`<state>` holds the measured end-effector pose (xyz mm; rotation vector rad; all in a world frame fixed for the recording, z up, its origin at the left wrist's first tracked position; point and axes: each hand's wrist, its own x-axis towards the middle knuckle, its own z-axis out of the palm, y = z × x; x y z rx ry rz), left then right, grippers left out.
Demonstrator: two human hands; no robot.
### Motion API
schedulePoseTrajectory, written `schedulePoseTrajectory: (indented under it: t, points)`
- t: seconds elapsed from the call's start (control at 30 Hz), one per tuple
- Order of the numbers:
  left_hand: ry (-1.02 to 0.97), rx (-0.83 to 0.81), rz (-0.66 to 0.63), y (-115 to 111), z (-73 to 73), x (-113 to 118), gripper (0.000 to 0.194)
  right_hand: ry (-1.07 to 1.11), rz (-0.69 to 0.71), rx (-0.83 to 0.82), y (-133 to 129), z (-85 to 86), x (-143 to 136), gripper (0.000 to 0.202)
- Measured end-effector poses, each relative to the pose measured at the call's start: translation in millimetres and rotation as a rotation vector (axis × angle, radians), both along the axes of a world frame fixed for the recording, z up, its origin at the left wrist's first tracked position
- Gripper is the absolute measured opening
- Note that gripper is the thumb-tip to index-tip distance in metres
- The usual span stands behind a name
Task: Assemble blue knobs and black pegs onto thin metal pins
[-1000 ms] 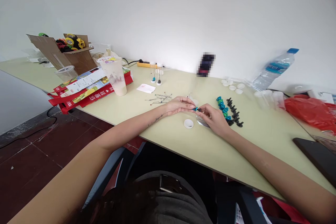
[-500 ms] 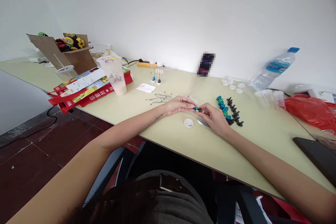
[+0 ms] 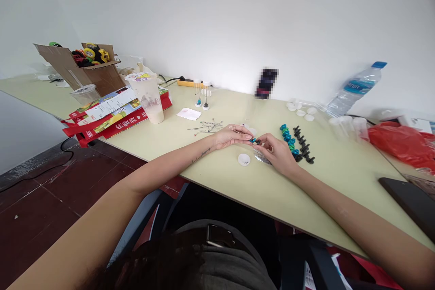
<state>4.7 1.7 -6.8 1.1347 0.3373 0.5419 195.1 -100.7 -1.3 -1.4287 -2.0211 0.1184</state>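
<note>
My left hand [image 3: 231, 136] pinches a small shiny blue piece [image 3: 252, 140] between thumb and fingertips. Against it, my right hand [image 3: 279, 152] closes its fingertips on a small black piece [image 3: 258, 142]. The two pieces meet or nearly touch; the fingers partly cover them. Below the hands lies a round white cap [image 3: 244, 159] with tiny dark bits in it. Thin metal rods [image 3: 261, 157] stick out from beneath my right hand. Right of that hand are a row of blue and green pieces [image 3: 287, 138] and a row of black pieces [image 3: 303, 145].
Loose thin pins [image 3: 207, 127] lie left of the hands. Two clear tubes [image 3: 198, 95] stand behind a paper slip [image 3: 189, 113]. A tall drink cup [image 3: 149, 99] stands left. White caps [image 3: 309, 111], a water bottle [image 3: 356, 88] and a dark phone [image 3: 409, 204] are on the right.
Almost nothing differs. Both hands stay in place on the small pieces, with only slight shifts of the fingers.
</note>
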Motion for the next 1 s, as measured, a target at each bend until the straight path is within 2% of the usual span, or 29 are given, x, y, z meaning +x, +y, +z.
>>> schedulePoseTrajectory:
  t: [0.33, 0.6, 0.8, 1.0]
  points:
    - [-0.010, 0.060, -0.021, 1.1, -1.4, -0.6, 0.026, 0.009, 0.034, -0.106, -4.0, 6.5, -3.9, 0.037]
    - [0.008, -0.027, 0.007, -2.4, 2.2, -0.3, 0.024, 0.007, 0.007, -0.005, 0.6, -0.7, 0.5, 0.027]
    - [0.016, -0.013, 0.012, -2.4, 3.0, -0.2, 0.023, 0.006, 0.007, -0.027, -1.7, 2.3, -1.2, 0.027]
    - [-0.004, 0.056, -0.015, -1.0, 2.4, -0.1, 0.025, -0.005, 0.028, -0.090, -3.5, 5.2, -2.7, 0.035]
